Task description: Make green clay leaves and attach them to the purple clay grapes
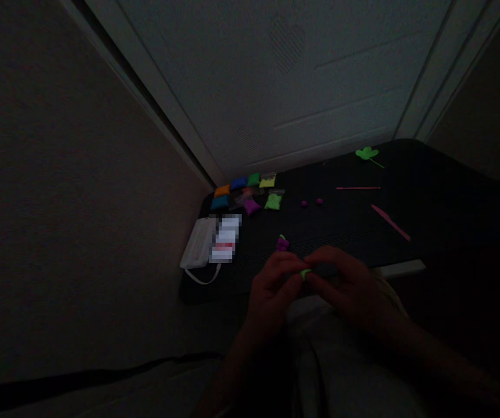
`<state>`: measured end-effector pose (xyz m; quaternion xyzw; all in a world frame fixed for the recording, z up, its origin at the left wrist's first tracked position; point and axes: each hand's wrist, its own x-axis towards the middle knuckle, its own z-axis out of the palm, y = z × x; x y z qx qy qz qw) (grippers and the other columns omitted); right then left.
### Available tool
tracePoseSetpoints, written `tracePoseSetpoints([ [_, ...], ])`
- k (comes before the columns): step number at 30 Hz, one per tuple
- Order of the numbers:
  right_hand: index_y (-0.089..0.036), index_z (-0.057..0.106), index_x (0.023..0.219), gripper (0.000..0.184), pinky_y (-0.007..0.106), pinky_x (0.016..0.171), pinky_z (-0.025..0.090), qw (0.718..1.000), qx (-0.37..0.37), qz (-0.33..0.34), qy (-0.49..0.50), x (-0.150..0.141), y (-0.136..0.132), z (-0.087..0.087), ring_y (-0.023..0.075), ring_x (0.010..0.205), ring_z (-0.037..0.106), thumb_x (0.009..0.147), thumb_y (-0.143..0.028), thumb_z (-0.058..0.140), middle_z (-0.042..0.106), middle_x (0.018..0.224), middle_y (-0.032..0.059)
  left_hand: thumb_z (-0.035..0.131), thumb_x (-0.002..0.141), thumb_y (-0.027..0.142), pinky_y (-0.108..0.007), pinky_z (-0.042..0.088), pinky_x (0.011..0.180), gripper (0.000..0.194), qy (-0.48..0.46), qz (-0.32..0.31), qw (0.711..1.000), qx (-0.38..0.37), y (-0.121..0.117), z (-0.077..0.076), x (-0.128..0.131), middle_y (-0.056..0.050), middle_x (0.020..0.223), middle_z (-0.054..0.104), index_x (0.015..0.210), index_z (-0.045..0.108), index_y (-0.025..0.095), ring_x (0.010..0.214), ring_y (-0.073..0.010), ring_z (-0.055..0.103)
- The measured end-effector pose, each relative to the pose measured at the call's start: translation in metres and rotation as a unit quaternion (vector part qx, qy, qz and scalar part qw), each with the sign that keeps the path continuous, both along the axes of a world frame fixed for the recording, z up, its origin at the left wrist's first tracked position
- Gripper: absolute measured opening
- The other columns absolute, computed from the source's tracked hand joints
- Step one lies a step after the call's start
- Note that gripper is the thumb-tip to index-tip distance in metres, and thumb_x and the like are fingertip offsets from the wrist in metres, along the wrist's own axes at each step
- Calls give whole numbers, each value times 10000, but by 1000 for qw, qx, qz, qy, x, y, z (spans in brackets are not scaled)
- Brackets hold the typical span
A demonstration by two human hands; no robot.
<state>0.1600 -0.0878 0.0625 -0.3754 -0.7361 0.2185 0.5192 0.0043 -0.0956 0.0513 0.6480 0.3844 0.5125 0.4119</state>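
Observation:
Between the fingertips of both my hands is a small piece of bright green modelling clay (pixel 305 274). My left hand (pixel 271 287) pinches it from the left, and my right hand (pixel 348 284) closes on it from the right. Most of the piece is hidden by the fingers. Just beyond my left fingertips lies a purple clay cluster with a green tip (pixel 282 244). Two little purple clay balls (pixel 311 202) rest farther back on the dark table (pixel 337 223).
Several coloured clay packets (pixel 250 205) sit at the back left. A white power bank (pixel 198 242) with a cable lies beside a phone (pixel 226 238). To the right are a thin pink tool (pixel 358 188), a pink clay knife (pixel 390 223) and a green clay flower (pixel 366 153).

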Motion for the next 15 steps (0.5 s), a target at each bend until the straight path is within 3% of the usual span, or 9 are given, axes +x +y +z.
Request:
tracePoseSetpoints([
  [6,-192,581,874,132,231,657,503,999,-22,24,-39,4,-2,7,130,721,630,744,-166,587,663,801,18,531,798,207,-307,417,816,171,-6,-29,1000,3,0,3,-2,-25,947,562,907,654,256,909,-160,525],
  [15,-186,583,887,136,256,677,500,999,17,26,-15,4,-1,0,140,727,627,751,-183,587,657,789,26,551,782,219,-313,412,805,162,7,-17,1000,0,-2,6,-2,-38,926,575,883,674,248,898,-174,529],
])
